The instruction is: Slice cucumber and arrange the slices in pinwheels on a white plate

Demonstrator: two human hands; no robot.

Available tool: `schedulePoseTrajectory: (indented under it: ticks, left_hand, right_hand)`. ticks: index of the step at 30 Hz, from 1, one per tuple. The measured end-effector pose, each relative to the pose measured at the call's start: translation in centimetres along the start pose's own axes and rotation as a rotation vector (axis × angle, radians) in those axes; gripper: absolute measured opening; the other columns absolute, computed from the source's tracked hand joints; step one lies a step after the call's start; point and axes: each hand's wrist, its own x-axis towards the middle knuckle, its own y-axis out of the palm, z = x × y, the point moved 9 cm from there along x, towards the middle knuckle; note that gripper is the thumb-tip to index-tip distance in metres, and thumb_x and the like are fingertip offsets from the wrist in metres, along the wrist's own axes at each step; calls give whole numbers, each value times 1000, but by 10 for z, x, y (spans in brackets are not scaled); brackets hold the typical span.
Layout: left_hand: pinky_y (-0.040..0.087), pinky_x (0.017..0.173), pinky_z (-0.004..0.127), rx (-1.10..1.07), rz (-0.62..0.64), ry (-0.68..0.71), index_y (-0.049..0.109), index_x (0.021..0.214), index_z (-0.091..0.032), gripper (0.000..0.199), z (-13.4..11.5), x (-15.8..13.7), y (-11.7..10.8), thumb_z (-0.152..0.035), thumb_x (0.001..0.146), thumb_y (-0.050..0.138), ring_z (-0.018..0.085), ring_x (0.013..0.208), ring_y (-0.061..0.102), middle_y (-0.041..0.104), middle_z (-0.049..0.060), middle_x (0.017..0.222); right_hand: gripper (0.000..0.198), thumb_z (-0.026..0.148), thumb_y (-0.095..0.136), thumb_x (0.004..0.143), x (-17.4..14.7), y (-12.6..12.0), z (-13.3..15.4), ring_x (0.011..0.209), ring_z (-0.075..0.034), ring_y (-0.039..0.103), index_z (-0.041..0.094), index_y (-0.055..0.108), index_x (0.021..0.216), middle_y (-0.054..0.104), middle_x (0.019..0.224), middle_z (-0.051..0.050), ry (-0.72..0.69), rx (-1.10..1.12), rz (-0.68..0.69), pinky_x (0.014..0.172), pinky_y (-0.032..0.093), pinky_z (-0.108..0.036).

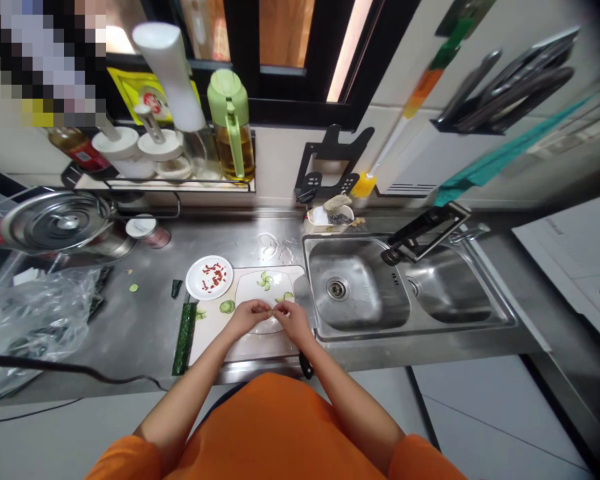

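Note:
Over a white plate (246, 285), my left hand (249, 318) and my right hand (293, 320) meet with fingertips pinched together. Whatever is between them is too small to make out. Cucumber slices (265, 281) lie fanned on the plate's far part, with another group (286, 297) beside my right fingers. The plate rests on a white cutting board (211, 350). More slices (227, 307) sit on the board left of my left hand, and a cut cucumber (184, 340) lies along its left edge. A black knife handle (306, 365) shows below my right wrist.
A small white plate (192, 283) holds chopped red pieces. Left of it are a cucumber end (176, 288), a lidded jar (150, 231), a plastic bag (45, 313) and a steel pot (63, 223). A double sink (360, 320) adjoins the board's right.

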Motion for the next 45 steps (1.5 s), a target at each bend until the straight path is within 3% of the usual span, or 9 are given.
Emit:
schedulePoseTrajectory:
  ticks: [5,9,15,19,26,30,37,45]
  left_hand:
    - [36,55,21,-219,58,-251,67,91,-15,41,29,1,9,-49,68,69,10,64,56,68,5,80]
    - [35,51,20,-352,118,-431,65,91,-13,44,44,1,24,-51,70,68,9,58,55,67,6,75]
    - [33,51,18,-373,151,-432,65,90,-13,44,42,12,32,-35,55,82,6,54,53,62,0,67]
    - [33,52,17,-344,135,-439,65,89,-13,48,42,22,32,-34,50,84,7,57,55,62,-1,65]
    - [26,46,18,-214,203,-570,62,85,-13,42,40,26,39,-50,67,71,7,53,51,66,3,72]
    - [24,45,18,-260,257,-548,62,80,-12,39,37,28,45,-41,60,78,4,51,47,64,1,70]
    - [32,50,17,-355,171,-452,67,89,-13,45,35,38,37,-27,50,84,6,56,51,60,-2,65]
    - [36,53,21,-153,39,-238,68,80,-13,25,22,53,25,-22,58,75,7,54,51,61,-2,61]
  right_hand:
    - [13,22,57,81,-4,-13,-5,74,-13,58,18,68,75,68,76,-1,-4,85,-46,73,43,-23]
    - [11,22,60,80,-11,-20,-1,78,-14,58,19,69,74,69,77,0,-54,73,-34,78,42,-24]
    - [11,20,61,79,-14,-22,-11,78,-16,57,20,70,72,69,75,-1,-45,80,-53,77,41,-25]
    - [11,19,60,77,-9,-22,-25,75,-16,57,20,70,72,69,71,-1,6,137,-87,72,41,-25]
    - [12,24,60,78,-4,-28,-20,81,-17,58,21,70,72,69,74,-1,-74,159,-105,77,40,-27]
    - [10,25,63,78,-4,-32,-16,80,-17,57,21,70,73,70,75,-2,-112,163,-94,80,40,-28]
    - [12,23,60,77,-1,-30,-29,80,-17,58,20,70,72,69,74,-2,-3,140,-89,77,41,-27]
    - [17,27,55,76,4,-19,-52,63,-14,56,16,68,71,66,65,-1,163,228,-105,63,41,-22]
